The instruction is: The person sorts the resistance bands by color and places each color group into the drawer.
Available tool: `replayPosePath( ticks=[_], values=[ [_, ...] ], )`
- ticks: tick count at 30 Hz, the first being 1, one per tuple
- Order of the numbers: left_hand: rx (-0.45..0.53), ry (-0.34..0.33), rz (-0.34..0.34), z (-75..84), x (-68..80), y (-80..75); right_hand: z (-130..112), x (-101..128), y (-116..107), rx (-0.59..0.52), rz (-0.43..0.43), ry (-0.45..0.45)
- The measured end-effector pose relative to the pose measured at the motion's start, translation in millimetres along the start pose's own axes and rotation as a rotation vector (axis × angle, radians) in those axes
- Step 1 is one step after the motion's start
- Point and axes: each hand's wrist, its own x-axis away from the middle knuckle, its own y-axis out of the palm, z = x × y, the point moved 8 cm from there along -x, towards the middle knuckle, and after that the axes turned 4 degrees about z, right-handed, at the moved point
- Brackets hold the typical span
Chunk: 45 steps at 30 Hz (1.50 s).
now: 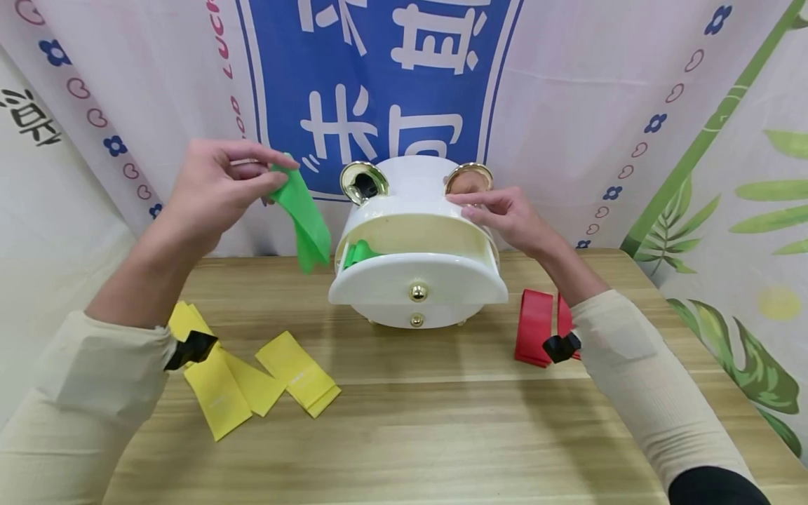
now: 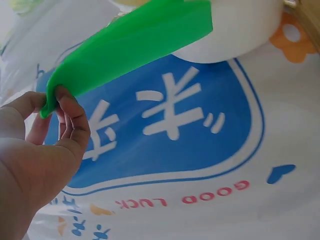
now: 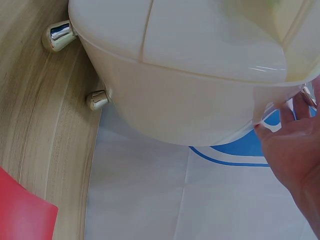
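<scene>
A white rounded drawer box (image 1: 413,242) with gold knobs stands at the table's back middle, its top drawer pulled open with a green band (image 1: 360,251) inside. My left hand (image 1: 217,184) is raised to the left of the box and pinches another green band (image 1: 306,221) that hangs down; in the left wrist view the band (image 2: 130,45) stretches away from my fingertips (image 2: 65,97). My right hand (image 1: 505,214) rests with straight fingers on the box's right top edge, and the right wrist view shows the fingers (image 3: 292,145) against the box wall (image 3: 200,100).
Several yellow bands (image 1: 252,379) lie on the wooden table (image 1: 404,435) at front left. Red bands (image 1: 536,326) lie to the right of the box. A printed cloth backdrop (image 1: 391,84) hangs close behind the box.
</scene>
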Motion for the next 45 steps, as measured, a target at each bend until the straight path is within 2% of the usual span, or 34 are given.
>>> replayPosePath(
  ticks=[3,10,12,18,23,26,32,38,45],
  values=[
    [0.059,0.033,0.004,9.8,-0.9,2.0,0,0,0,-0.001,-0.001,-0.003],
    [0.322,0.119,0.017,29.5,-3.7,2.7,2,0,0,-0.003,-0.006,0.005],
    [0.352,0.14,0.024,34.8,-3.8,2.3,2,0,0,-0.006,-0.006,0.006],
    [0.362,0.152,0.024,48.4,-4.3,8.0,1,0,0,-0.004,-0.001,-0.002],
    [0.375,0.151,-0.01,58.3,-4.0,20.2,1,0,0,0.005,-0.001,-0.004],
    [0.346,0.159,-0.031,63.3,-3.8,29.4,1,-1,0,0.008,0.002,-0.002],
    [0.274,0.168,-0.078,69.1,-4.6,53.0,1,0,0,0.015,0.004,-0.006],
    [0.205,0.132,-0.12,71.4,-8.7,80.0,3,1,-1,0.016,0.004,0.007],
    [0.204,0.084,-0.209,74.2,-14.1,111.4,2,0,0,0.005,-0.005,-0.004]
  ],
)
